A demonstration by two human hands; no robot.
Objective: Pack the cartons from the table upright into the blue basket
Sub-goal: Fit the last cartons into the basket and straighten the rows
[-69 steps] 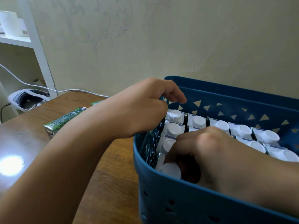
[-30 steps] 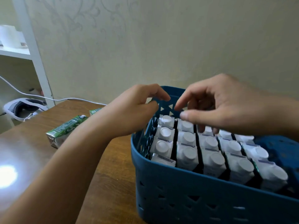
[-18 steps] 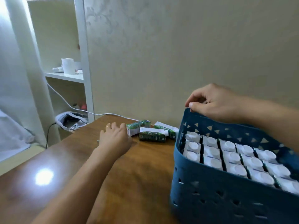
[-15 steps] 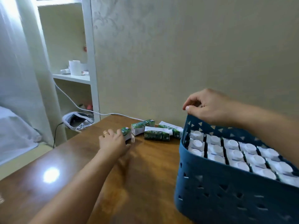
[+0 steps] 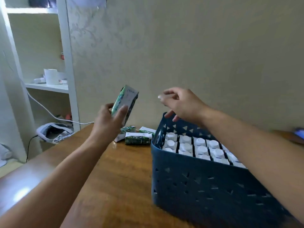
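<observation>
Left hand (image 5: 108, 121) grips a green-and-white carton (image 5: 125, 103), thumb on the near face and fingers curled round the far side; the carton is lifted clear of the table (image 5: 105, 178) and tilts with its top end up and to the right. To the right of the grip, at about the same height and apart from the carton, the right hand (image 5: 182, 104) hangs in the air with fingers loosely bent, holding nothing; its lower fingertips lie just over the far-left corner of the basket rim, contact not discernible. Below and to the right of the grip stands the blue basket (image 5: 205, 186), its walls pierced with triangular holes; inside it, packed cartons (image 5: 194, 145) stand upright in close rows, white caps up, and the right forearm crosses over the rows on the right side. Directly below the grip, between the left wrist and the left wall of the basket, loose cartons (image 5: 137, 138) lie on their sides on the wooden table, one just beside the basket wall. Farther left of the grip and lower, a white headset-like device (image 5: 52, 130) with a dark cable rests at the table's far-left edge, and a white cord (image 5: 49, 112) runs from it up along the wall. Beyond that, a white shelf unit (image 5: 47, 87) carries a white roll (image 5: 51, 76) and small items too blurred to identify.
</observation>
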